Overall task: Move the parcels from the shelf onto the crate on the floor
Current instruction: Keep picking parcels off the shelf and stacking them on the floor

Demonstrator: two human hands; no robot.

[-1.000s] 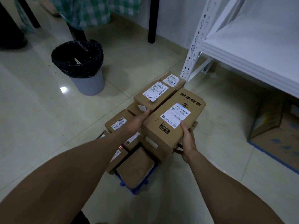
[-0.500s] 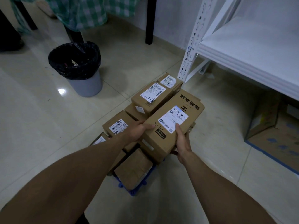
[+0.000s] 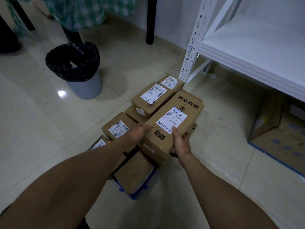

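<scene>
A long cardboard parcel (image 3: 179, 111) with a white label and black lettering sits on top of the pile of parcels. My left hand (image 3: 137, 133) grips its near left corner, thumb on top. My right hand (image 3: 180, 143) grips its near right corner, thumb on the label. Under it lie several smaller brown parcels (image 3: 118, 128), stacked on a blue crate (image 3: 133, 196) on the floor, of which only the near edge shows. The white shelf (image 3: 257, 52) at the right holds nothing in view.
A grey bin with a black bag (image 3: 74, 68) stands at the left. White shelf uprights (image 3: 193, 47) rise just behind the pile. Large cardboard boxes (image 3: 280, 134) lie under the shelf at the right. Dark table legs (image 3: 150, 20) and a checked cloth are at the back.
The long parcel has sunk slightly onto the pile, and both hands have stayed on its near end. The view has shifted a little.
</scene>
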